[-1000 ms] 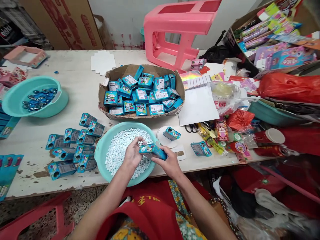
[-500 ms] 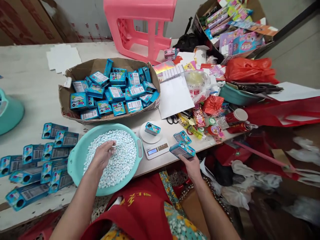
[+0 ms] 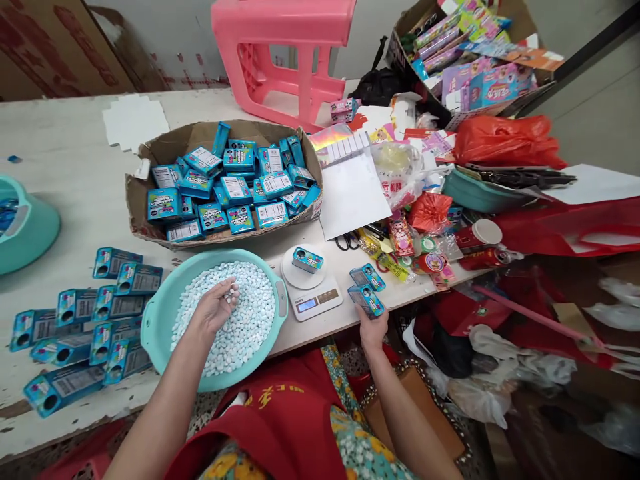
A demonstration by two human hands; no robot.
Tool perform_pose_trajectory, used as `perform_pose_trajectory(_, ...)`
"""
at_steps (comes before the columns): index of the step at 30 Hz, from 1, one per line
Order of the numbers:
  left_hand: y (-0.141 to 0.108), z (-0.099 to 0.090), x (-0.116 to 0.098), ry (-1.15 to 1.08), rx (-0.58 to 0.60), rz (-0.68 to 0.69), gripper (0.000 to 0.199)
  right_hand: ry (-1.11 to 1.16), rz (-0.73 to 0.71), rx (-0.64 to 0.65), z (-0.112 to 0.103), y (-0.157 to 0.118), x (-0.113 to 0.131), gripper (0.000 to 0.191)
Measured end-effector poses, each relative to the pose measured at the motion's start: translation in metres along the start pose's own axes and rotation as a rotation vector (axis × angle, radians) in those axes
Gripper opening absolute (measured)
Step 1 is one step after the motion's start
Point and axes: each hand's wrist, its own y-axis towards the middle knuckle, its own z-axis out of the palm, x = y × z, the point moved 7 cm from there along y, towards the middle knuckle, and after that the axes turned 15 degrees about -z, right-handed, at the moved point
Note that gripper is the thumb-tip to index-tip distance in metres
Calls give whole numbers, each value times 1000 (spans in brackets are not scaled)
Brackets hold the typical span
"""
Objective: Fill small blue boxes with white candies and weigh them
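Note:
My left hand [image 3: 215,310] is over the turquoise basin [image 3: 152,328], its fingers closed around a few small white candies [image 3: 231,294]. More pale candies [image 3: 250,320] fill the basin beneath it. At the table's front edge my right hand [image 3: 373,329] grips a small blue candy box [image 3: 366,301] by its near end, round hole upward. Just behind that box lies another blue box [image 3: 368,277]. One more blue box [image 3: 307,259] rests on the round plate of the white scale [image 3: 317,301], between my two hands. The scale's display is lit, but I cannot read it.
Several blue boxes with round holes [image 3: 75,383] stand left of the basin. Behind it, a cardboard tray [image 3: 150,238] holds many more. A pink stool [image 3: 305,80], scissors [image 3: 346,241], bags and wrappers crowd the back and right. Another turquoise tub [image 3: 40,233] is far left.
My right hand has lowered its box beside the other loose box, turning the holed end up. My left hand has turned slightly, showing candies in its fingers. The view has shifted slightly.

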Motion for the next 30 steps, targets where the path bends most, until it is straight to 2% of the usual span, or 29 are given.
perform_pose_trajectory(3,-4,0,3,23,23,6,14,-80,11,-56,-18,-25,19,60)
perform_pose_trajectory(5,-9,-2,0,63,-6,49,10,-87,-12,22,-14,-41,40,49)
perform_pose_trajectory(7,-14,-3,-4,101,-65,114,16,-14,-92,210,12,-49,67,41)
perform_pose_trajectory(9,-16,0,-4,96,-75,121,20,81,-198,355,49,-44,97,43)
perform_pose_trajectory(12,-13,9,5,29,-6,29,14,134,-281,385,104,-14,126,71)
perform_pose_trajectory(14,-12,14,9,0,0,8,8,151,-303,452,138,5,135,78)
perform_pose_trajectory(17,-15,22,9,-63,9,25,11,184,-270,593,168,19,145,56)
perform_pose_trajectory(20,-30,44,-4,-151,93,85,28,185,-335,623,163,18,176,38)
perform_pose_trajectory(22,-49,63,-20,-198,160,175,33,179,-467,630,152,8,212,34)
perform_pose_trajectory(24,-70,80,-38,-241,187,294,36,179,-596,711,148,-11,250,30)
perform_pose_trajectory(27,-96,91,-59,-248,122,506,39,183,-698,868,155,-46,287,28)
perform_pose_trajectory(30,-107,85,-66,-156,-8,667,42,175,-714,934,170,-72,296,27)
